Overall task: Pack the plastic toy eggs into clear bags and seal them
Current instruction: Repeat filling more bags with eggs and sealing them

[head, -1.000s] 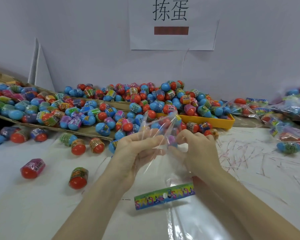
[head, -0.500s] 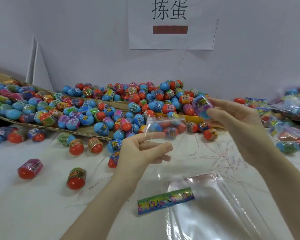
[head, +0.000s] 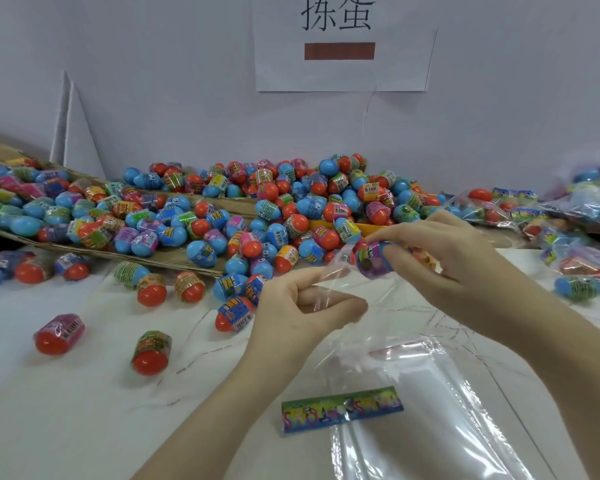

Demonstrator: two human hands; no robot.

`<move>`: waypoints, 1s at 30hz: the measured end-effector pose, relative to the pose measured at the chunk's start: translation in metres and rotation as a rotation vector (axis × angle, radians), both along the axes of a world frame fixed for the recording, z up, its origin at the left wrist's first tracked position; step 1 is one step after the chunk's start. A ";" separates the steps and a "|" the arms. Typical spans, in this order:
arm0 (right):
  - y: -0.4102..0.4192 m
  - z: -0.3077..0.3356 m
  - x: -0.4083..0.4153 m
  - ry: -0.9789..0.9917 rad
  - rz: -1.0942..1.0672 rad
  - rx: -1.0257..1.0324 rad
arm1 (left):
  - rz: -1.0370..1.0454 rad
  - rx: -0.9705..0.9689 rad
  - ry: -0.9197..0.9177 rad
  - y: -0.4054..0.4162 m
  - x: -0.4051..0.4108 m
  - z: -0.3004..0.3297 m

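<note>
My left hand [head: 302,306] pinches the mouth of a clear bag [head: 368,327] and holds it up above the white table. My right hand [head: 444,258] grips a purple-wrapped toy egg [head: 371,261] with a blue end, right at the bag's opening. A large heap of blue and red toy eggs [head: 284,209] lies behind the hands. A colourful header strip [head: 342,408] lies flat on the table below the bag, at the top of a stack of clear bags [head: 430,427].
Loose eggs lie on the table at the left, among them a red-and-pink egg [head: 59,334] and a red-and-green egg [head: 150,353]. Cardboard trays [head: 174,261] hold eggs at the left. Filled bags [head: 568,216] pile up at the right. A paper sign [head: 340,43] hangs on the wall.
My right hand let go of the bag, picked an egg from the heap and brought it down to the bag's mouth. My left hand kept holding the bag.
</note>
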State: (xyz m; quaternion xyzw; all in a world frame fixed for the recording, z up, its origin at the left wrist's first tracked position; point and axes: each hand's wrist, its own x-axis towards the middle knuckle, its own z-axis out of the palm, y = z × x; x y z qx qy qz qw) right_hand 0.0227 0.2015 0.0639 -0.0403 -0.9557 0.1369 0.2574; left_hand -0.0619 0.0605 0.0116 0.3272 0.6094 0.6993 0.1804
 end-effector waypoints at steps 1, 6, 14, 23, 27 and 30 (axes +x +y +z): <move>0.001 0.000 0.000 -0.016 0.007 0.028 | -0.011 -0.006 -0.004 0.000 0.000 0.000; 0.002 -0.001 0.000 -0.100 0.044 0.129 | -0.064 -0.007 -0.005 0.000 0.002 0.002; -0.012 0.000 -0.003 -0.093 0.068 -0.103 | -0.098 -0.023 0.027 0.004 0.003 -0.001; -0.016 -0.008 -0.009 -0.188 0.082 -0.232 | -0.068 -0.060 0.143 0.006 0.004 -0.007; -0.019 -0.007 -0.009 -0.232 0.092 -0.396 | -0.067 -0.050 0.065 0.007 0.003 -0.007; -0.020 -0.003 -0.008 -0.309 0.098 -0.391 | -0.072 -0.056 0.022 0.006 0.002 -0.007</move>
